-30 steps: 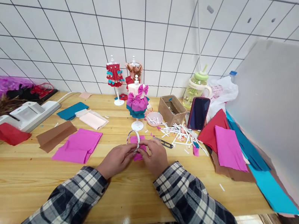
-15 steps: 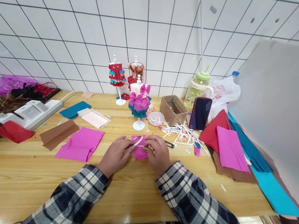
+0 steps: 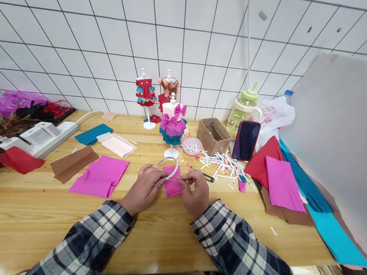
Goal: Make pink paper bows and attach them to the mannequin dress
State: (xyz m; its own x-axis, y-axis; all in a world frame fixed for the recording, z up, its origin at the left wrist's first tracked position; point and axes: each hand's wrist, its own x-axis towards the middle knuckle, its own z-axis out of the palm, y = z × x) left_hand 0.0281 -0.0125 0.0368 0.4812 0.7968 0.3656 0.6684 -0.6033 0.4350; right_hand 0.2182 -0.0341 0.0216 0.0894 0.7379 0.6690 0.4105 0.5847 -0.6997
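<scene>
My left hand (image 3: 145,186) pinches a thin white roll of tape (image 3: 175,169), which stands up as a ring from the fingertips. A narrow strip runs from the roll to my right hand (image 3: 194,192), whose thumb and fingers are closed on its end. Under the roll and strip lies a small folded piece of magenta paper (image 3: 172,189) on the wooden table. Just behind stands a mini dress form (image 3: 172,127) in a magenta and teal paper dress with bows. Beside my right hand lies a black-handled tool (image 3: 209,178), partly hidden.
Two more dressed forms, one red (image 3: 145,92), stand behind. To the right are white paper scraps (image 3: 226,166), a pink dish (image 3: 192,146), a cardboard box (image 3: 214,136), a phone (image 3: 246,140), a jug (image 3: 241,114) and coloured paper (image 3: 285,184). A power strip (image 3: 42,137) lies left.
The tape roll has tilted upright, so its ring shape shows more. My right hand has drawn slightly away to the right, with the strip between the hands. The camera view has shifted a little.
</scene>
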